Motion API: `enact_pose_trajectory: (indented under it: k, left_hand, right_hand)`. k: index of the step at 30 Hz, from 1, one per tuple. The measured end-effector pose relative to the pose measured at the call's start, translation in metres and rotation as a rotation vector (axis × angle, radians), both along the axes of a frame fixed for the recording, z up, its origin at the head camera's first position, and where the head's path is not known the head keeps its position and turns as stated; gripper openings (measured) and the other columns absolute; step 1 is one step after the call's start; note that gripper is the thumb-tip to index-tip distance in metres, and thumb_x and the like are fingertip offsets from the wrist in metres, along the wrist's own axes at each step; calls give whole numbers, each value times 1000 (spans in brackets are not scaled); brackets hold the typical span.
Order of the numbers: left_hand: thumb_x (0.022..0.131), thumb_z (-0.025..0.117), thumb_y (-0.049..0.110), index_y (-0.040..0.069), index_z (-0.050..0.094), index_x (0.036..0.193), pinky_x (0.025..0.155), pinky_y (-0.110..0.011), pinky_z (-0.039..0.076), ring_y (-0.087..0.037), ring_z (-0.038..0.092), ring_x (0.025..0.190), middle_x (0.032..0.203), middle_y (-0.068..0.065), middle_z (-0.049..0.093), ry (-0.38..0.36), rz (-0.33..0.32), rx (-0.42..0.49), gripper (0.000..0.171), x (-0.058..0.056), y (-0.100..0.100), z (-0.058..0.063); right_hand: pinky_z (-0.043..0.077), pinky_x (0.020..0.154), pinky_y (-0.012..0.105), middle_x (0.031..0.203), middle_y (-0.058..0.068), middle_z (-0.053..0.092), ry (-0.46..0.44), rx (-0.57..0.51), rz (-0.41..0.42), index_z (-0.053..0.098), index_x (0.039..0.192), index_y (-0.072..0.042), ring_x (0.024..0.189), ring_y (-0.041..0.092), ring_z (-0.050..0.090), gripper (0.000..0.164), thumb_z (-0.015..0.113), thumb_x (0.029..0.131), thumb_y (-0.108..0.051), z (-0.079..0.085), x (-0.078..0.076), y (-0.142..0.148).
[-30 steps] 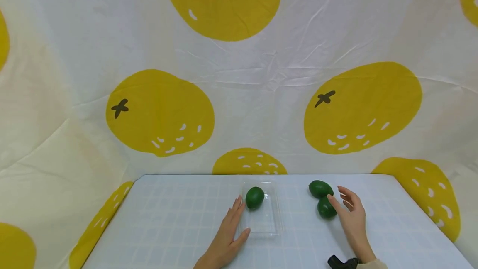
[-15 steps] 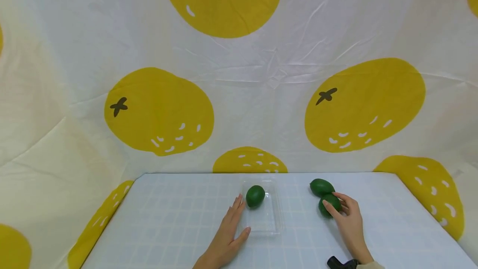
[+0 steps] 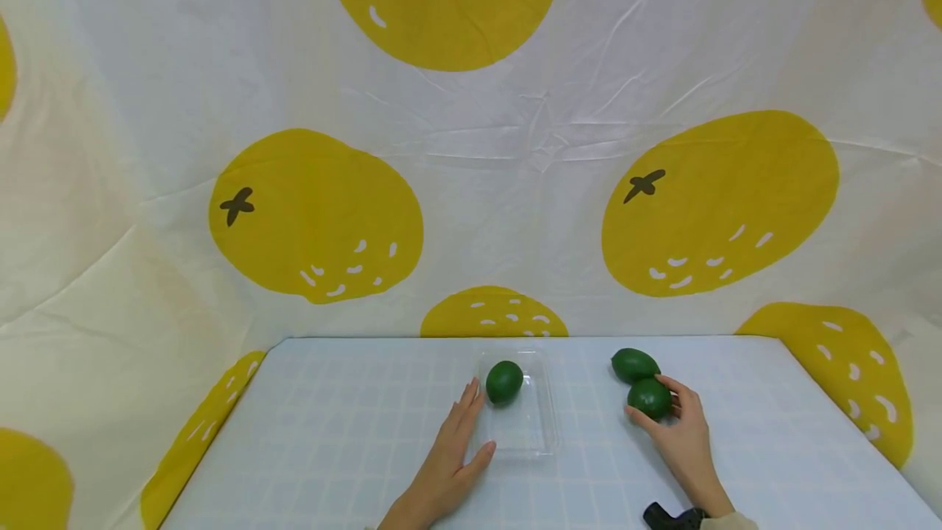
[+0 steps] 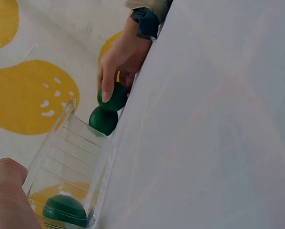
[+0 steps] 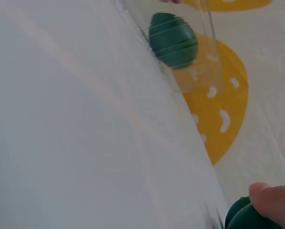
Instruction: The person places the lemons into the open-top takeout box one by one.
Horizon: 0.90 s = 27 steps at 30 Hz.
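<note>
The right hand (image 3: 683, 436) pinches a glossy dark-green oval fruit (image 3: 649, 398) between thumb and fingers.
Just beyond, a second green fruit (image 3: 634, 366) touches it; the left hand (image 3: 446, 463), fingers straight, lies against a clear rectangular plastic tray (image 3: 518, 435), a third green fruit (image 3: 504, 382) inside.

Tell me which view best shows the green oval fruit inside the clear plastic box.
Head view: the green oval fruit shows whole, unobstructed, inside the clear plastic box. The left wrist view shows it through the box's wall; the right wrist view likewise, with ridges crossing it.
</note>
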<state>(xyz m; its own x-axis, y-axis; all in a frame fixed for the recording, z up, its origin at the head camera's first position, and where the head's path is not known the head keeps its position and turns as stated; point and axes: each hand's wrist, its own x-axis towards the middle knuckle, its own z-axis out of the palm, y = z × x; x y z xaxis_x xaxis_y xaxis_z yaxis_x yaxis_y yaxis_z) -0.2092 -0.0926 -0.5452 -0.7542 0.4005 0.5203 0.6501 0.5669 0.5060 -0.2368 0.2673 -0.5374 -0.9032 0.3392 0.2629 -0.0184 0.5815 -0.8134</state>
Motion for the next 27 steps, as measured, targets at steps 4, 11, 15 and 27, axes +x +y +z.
enact_pose_trajectory:
  k: [4, 11, 15, 27]
  left_hand:
    - [96, 50, 35, 7, 23, 149, 114, -33, 8, -26, 16, 143, 156, -12, 14, 20, -10, 12, 66, -1, 1, 0]
    - [96, 49, 36, 7, 24, 149, 114, -34, 8, -25, 15, 143, 157, -11, 14, 9, -4, 10, 65, -1, 0, 1]
    - [96, 49, 36, 8, 23, 149, 113, -34, 8, -24, 14, 143, 157, -9, 13, -3, -6, 6, 66, 0, 0, 2]
    - [96, 48, 37, 8, 22, 150, 114, -33, 8, -23, 14, 143, 157, -10, 13, -23, -7, 3, 66, 1, -1, 4]
  right_hand:
    - [36, 88, 47, 132, 18, 39, 15, 32, 6, 40, 135, -7, 111, 31, 42, 81, 83, 70, -31, -3, 0, 1]
    - [37, 89, 50, 129, 17, 41, 41, 40, -1, 42, 133, -6, 110, 31, 42, 78, 83, 70, -29, -1, 1, -2]
    - [37, 87, 46, 129, 16, 42, 43, 36, -10, 43, 132, -7, 108, 29, 43, 77, 83, 70, -30, -1, 1, -3]
    - [36, 83, 29, 128, 10, 47, 66, 13, -26, 47, 131, -9, 107, 21, 45, 73, 82, 71, -31, 0, 2, -7]
